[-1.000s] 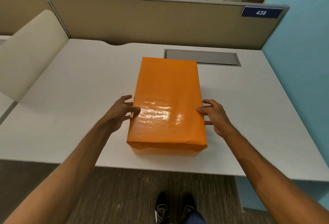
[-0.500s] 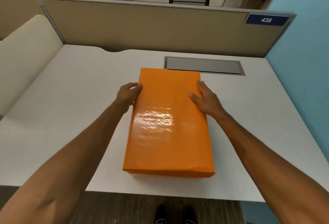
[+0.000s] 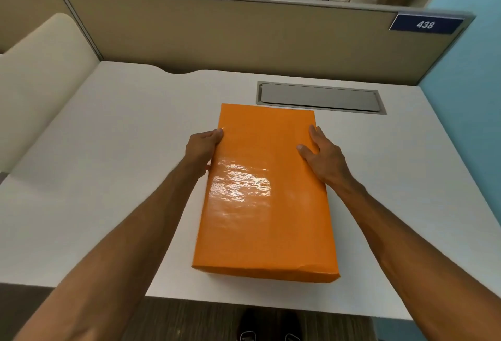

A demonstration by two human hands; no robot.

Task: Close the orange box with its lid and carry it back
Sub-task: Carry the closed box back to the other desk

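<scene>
The orange box (image 3: 267, 194) lies lengthwise on the white desk (image 3: 108, 178), its glossy lid on top and covering it fully. My left hand (image 3: 202, 148) clasps the box's left side near the far end, fingers curled over the lid's edge. My right hand (image 3: 322, 156) presses against the right side, thumb resting on the lid's top and fingers along the edge. The box's near end sits close to the desk's front edge.
A grey cable hatch (image 3: 321, 98) is set into the desk just beyond the box. A beige partition (image 3: 244, 34) with a blue 438 plate (image 3: 425, 24) closes the back. A blue wall (image 3: 469, 96) is on the right, a cream panel (image 3: 40, 83) on the left.
Both hands have slid from the box's near end to its far half and closed on its sides. The view has moved in closer over the desk.
</scene>
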